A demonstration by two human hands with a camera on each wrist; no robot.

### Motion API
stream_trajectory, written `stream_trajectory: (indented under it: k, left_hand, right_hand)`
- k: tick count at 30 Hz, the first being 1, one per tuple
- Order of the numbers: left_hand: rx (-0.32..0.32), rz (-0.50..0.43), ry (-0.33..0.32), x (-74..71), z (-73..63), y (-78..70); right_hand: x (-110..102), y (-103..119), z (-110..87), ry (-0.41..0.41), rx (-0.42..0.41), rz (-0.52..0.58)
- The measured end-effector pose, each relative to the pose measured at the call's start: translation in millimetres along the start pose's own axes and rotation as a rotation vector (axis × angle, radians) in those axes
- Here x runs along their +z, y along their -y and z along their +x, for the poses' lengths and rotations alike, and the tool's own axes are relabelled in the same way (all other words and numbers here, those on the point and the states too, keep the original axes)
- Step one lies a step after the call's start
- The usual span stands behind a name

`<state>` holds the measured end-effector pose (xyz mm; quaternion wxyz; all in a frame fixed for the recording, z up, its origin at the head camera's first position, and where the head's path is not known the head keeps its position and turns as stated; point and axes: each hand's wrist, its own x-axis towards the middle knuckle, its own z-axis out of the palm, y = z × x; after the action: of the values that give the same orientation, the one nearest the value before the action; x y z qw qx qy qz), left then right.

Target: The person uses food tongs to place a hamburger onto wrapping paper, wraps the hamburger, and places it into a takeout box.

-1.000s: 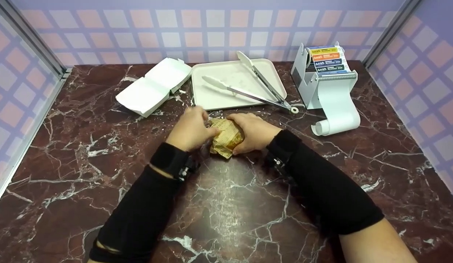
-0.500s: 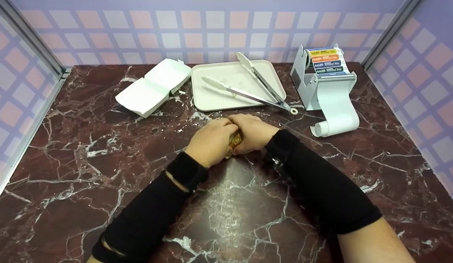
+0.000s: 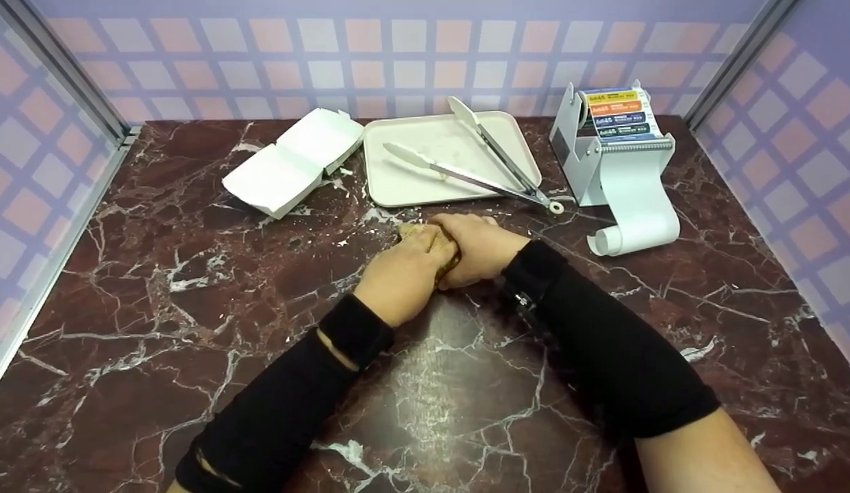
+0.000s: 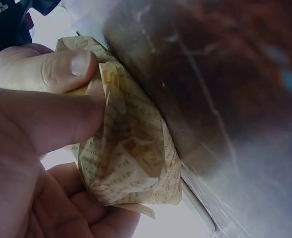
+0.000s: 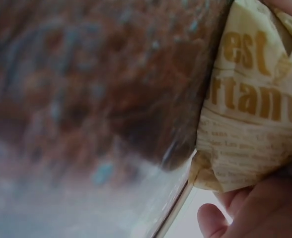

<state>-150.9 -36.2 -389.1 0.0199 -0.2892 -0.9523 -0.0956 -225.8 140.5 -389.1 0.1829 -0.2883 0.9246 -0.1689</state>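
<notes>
Both hands hold a small bundle wrapped in tan, newsprint-patterned paper (image 3: 413, 231); what lies inside is hidden. Its folded, creased paper (image 4: 131, 171) faces the left wrist camera. Large brown letters mark the wrapper (image 5: 253, 106) in the right wrist view. My left hand (image 3: 401, 277) grips the bundle from the left, with thumb and curled fingers on the folds. From the right, my right hand (image 3: 481, 248) curls round it, and its thumb (image 4: 69, 68) presses the paper near the top. The hands cover most of the bundle in the head view.
Behind the hands is a cream tray (image 3: 390, 188) with metal tongs (image 3: 476, 179) lying open across it. An opened white box (image 3: 274, 179) stands left of the tray. At right sits a label dispenser (image 3: 581, 161) with a white paper strip (image 3: 637, 192) curling onto the marbled tabletop (image 3: 192, 329).
My left hand has moved right and toward me, over the bundle's left part, and then the paper's top left has come back into sight. The right hand has stayed nearly in place.
</notes>
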Motion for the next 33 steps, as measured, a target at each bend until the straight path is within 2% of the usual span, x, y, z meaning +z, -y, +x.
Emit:
stream_trajectory:
  k: [4, 9, 11, 13, 15, 17, 20, 23, 26, 30, 33]
  left_hand:
    - [0.007, 0.015, 0.022, 1.4, 2.7, -1.2]
    - [-0.041, 0.011, 0.081, 0.1, 4.0, -2.8]
    - [-0.058, 0.002, 0.098, -1.1, 3.6, -2.5]
    - [-0.066, -0.009, 0.109, -2.2, 3.5, -1.6]
    - [-0.072, -0.03, 0.117, -3.7, 3.7, -0.1]
    - [-0.088, -0.049, 0.126, -5.4, 4.1, 1.9]
    - [-0.113, -0.065, 0.132, -7.4, 5.3, 6.0]
    - [-0.139, -0.068, 0.129, -8.1, 5.9, 9.8]
    - [-0.153, -0.076, 0.124, -7.9, 7.5, 12.6]
    - [-0.164, -0.077, 0.122, -7.5, 10.8, 15.4]
    - [-0.167, -0.061, 0.119, -7.0, 12.4, 16.9]
  right_hand:
    - [-1, -6, -5.3, 0.017, -0.006, 0.014]
    - [-5, -16, -16.6, 0.055, 0.037, 0.053]
    - [-8, -19, -23.0, 0.045, 0.052, 0.081]
    - [-11, -23, -31.4, 0.002, 0.045, 0.125]
    - [-17, -27, -41.4, -0.075, 0.047, 0.189]
    - [-25, -34, -52.7, -0.184, 0.065, 0.279]
    - [-41, -49, -67.4, -0.414, 0.108, 0.394]
    - [-55, -73, -80.6, -0.657, 0.203, 0.44]
    - [-64, -103, -94.6, -0.873, 0.355, 0.403]
    - [-71, -142, -112.4, -1.019, 0.574, 0.407]
    - [-72, -161, -121.6, -1.027, 0.707, 0.453]
